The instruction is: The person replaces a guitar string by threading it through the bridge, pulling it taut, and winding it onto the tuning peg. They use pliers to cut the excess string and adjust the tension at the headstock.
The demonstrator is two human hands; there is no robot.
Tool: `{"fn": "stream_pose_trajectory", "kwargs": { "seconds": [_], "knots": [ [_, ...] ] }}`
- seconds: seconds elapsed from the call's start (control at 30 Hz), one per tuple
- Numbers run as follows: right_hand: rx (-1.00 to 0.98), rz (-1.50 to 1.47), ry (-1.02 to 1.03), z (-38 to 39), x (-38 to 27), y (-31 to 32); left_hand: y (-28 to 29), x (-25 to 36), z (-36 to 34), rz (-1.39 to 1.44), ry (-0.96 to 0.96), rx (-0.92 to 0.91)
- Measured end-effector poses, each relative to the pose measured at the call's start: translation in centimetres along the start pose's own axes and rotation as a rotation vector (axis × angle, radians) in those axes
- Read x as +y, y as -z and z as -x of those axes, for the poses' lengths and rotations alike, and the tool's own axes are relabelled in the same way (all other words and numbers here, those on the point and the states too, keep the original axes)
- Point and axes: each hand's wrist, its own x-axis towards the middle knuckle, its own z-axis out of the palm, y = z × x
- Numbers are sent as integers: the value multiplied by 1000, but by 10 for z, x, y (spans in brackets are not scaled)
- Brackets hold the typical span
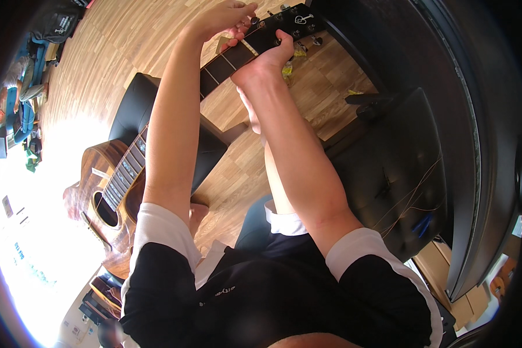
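An acoustic guitar (134, 216) with a glossy brown wooden body lies at the left, its dark fretboard (218, 68) running up to the black headstock (293, 22) at the top. My left hand (223, 22) is at the headstock's near-left edge, fingers curled in beside a dark tuning peg (254, 21); what they pinch is too small to make out. Across from it, my right hand (271, 55) grips the headstock's lower edge, thumb up by a peg and the other fingers hidden. My left forearm covers part of the neck.
A black padded stool (134, 98) stands under the neck. To the right, a black cushioned seat (365, 174) bears loose guitar strings (410, 200) and a small blue item (425, 225). Yellow scraps (288, 71) lie on the wooden floor (127, 40). A large black curved object (475, 145) borders the right.
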Motion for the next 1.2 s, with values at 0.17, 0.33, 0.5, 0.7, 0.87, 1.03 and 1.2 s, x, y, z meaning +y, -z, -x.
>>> {"fn": "stream_pose_trajectory", "kwargs": {
  "seconds": [0.17, 0.33, 0.5, 0.7, 0.87, 1.03, 1.2],
  "knots": [
    [-22, 1, 4, -2, -2, 2, 0, 13, 3, -199, -15, -138],
    [51, -1, 10, 0, -1, -1, -6, 10, 10, -61, -275, -80],
    [39, -8, 7, 4, 0, -4, 8, -10, -9, -96, -202, -142],
    [60, 6, 13, 0, -3, 0, -7, 0, -3, 136, -169, 94],
    [12, -53, -26, 1, -2, -1, 4, 0, -3, -146, 107, -134],
    [50, 15, 11, 4, -1, -3, -2, -5, 3, -110, -255, -86],
    [-3, -11, 0, 1, 0, -1, 6, -13, -7, -4, -87, -46]
  ]
}}
